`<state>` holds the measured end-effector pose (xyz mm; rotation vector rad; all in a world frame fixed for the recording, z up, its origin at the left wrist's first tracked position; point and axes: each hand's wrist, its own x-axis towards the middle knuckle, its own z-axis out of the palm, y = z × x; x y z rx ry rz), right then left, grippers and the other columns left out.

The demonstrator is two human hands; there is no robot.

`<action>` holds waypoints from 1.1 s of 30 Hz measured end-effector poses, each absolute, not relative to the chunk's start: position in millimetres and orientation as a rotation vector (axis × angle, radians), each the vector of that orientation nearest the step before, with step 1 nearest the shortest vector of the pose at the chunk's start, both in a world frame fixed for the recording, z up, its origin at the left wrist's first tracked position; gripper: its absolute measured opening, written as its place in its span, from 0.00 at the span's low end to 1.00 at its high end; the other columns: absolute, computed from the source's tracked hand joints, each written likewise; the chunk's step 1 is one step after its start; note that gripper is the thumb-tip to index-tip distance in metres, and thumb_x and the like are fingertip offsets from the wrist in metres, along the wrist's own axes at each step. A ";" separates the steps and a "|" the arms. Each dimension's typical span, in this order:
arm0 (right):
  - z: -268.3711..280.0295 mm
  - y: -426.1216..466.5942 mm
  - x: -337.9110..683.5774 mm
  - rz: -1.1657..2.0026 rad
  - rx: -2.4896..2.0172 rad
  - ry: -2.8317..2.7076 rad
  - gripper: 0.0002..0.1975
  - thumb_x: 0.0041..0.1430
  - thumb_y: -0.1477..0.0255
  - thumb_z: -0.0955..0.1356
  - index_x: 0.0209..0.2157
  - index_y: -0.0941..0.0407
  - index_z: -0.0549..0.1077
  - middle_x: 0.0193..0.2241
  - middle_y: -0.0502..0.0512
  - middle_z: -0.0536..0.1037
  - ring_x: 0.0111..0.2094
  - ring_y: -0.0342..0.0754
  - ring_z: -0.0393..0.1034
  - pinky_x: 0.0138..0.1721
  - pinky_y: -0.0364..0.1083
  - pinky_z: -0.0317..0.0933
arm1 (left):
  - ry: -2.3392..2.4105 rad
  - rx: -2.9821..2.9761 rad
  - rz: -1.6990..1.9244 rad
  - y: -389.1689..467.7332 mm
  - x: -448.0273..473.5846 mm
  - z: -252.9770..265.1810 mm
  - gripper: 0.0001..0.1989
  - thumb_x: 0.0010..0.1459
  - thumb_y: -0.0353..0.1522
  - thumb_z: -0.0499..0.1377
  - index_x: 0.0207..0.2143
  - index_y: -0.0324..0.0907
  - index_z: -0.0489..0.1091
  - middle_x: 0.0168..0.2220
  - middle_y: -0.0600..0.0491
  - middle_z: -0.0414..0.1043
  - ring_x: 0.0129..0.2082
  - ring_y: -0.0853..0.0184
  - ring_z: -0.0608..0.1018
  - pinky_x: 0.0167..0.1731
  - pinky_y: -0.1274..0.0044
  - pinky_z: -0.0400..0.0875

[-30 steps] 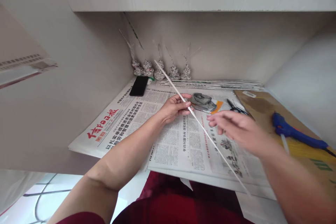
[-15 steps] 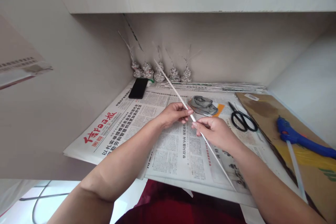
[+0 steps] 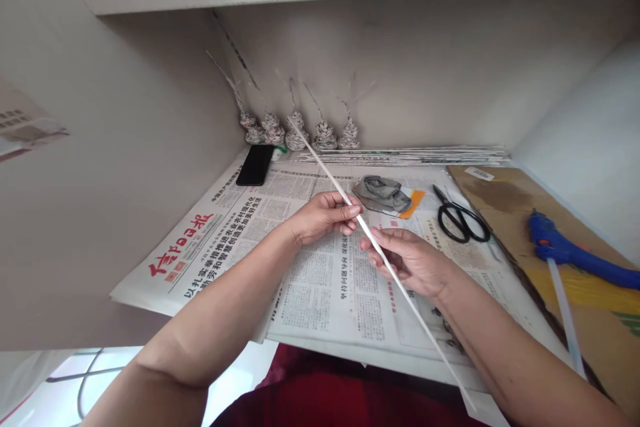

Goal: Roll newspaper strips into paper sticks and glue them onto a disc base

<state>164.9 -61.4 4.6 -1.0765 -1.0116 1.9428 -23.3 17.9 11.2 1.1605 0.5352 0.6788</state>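
Observation:
A long, thin white rolled-paper stick (image 3: 413, 305) slants across the view, from the back left down to the front right. Near its middle, my left hand (image 3: 327, 217) pinches it between thumb and fingers. Just below that, my right hand (image 3: 413, 260) is loosely closed about the stick, which crosses in front of its curled fingers. Both hands are above newspaper sheets (image 3: 310, 303) spread over the work surface. Behind them lies a grey cloth-like item (image 3: 383, 193) on an orange-edged piece.
Black-handled scissors (image 3: 461, 220) lie to the right. A blue glue gun (image 3: 575, 250) with a pale glue stick rests on cardboard (image 3: 505, 200). At the back are several woven paper gourd shapes (image 3: 326, 137), a pile of paper sticks (image 3: 425, 155) and a black phone (image 3: 255, 165). A shelf edge (image 3: 320, 0) overhangs.
The stick's lower end now reaches farther toward me and to the right. My right hand's thumb and fingers have loosened and shifted slightly. The view has tilted a little.

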 end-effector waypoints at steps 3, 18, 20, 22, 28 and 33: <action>6.2 -62.2 165.3 1.903 -1.137 -1.070 0.16 0.54 0.58 0.70 0.31 0.59 0.77 0.19 0.50 0.72 0.14 0.32 0.52 0.15 0.38 0.35 | 0.554 1.161 0.651 17.9 -23.3 11.4 0.13 0.49 0.32 0.67 0.35 0.34 0.69 0.27 0.53 0.72 0.25 0.74 0.75 0.27 0.80 0.71; 6.4 -62.4 163.3 1.471 -1.394 -1.378 0.18 0.54 0.55 0.68 0.29 0.57 0.75 0.20 0.49 0.72 0.19 0.37 0.59 0.19 0.39 0.48 | 0.612 1.163 0.638 16.7 -18.7 0.5 0.16 0.44 0.28 0.69 0.37 0.34 0.70 0.29 0.51 0.74 0.28 0.71 0.78 0.30 0.78 0.75; 5.6 -62.8 162.8 1.492 -1.390 -1.393 0.18 0.55 0.55 0.68 0.31 0.57 0.75 0.22 0.49 0.72 0.20 0.37 0.61 0.20 0.39 0.49 | 0.607 1.181 0.650 16.6 -18.4 -1.4 0.16 0.44 0.28 0.69 0.37 0.34 0.70 0.28 0.52 0.74 0.27 0.71 0.78 0.29 0.78 0.75; 4.3 -63.0 162.2 1.516 -1.371 -1.409 0.18 0.56 0.55 0.67 0.32 0.57 0.75 0.23 0.50 0.73 0.21 0.37 0.61 0.21 0.39 0.51 | 0.596 1.204 0.653 16.1 -17.8 -2.7 0.16 0.44 0.28 0.69 0.37 0.34 0.70 0.28 0.52 0.73 0.26 0.71 0.78 0.29 0.79 0.75; 1.5 -61.9 162.7 1.487 -1.367 -1.434 0.17 0.56 0.56 0.67 0.32 0.57 0.75 0.23 0.50 0.72 0.22 0.39 0.63 0.21 0.40 0.53 | 0.626 1.154 0.701 15.4 -15.7 -2.2 0.15 0.47 0.30 0.67 0.37 0.35 0.69 0.28 0.52 0.74 0.26 0.73 0.77 0.28 0.80 0.74; 2.9 -62.7 164.8 1.507 -1.357 -1.446 0.18 0.57 0.56 0.67 0.32 0.57 0.76 0.24 0.50 0.72 0.23 0.39 0.65 0.23 0.40 0.55 | 0.667 1.116 0.770 17.0 -14.6 -0.2 0.14 0.46 0.30 0.68 0.35 0.35 0.70 0.26 0.54 0.73 0.24 0.74 0.76 0.27 0.81 0.73</action>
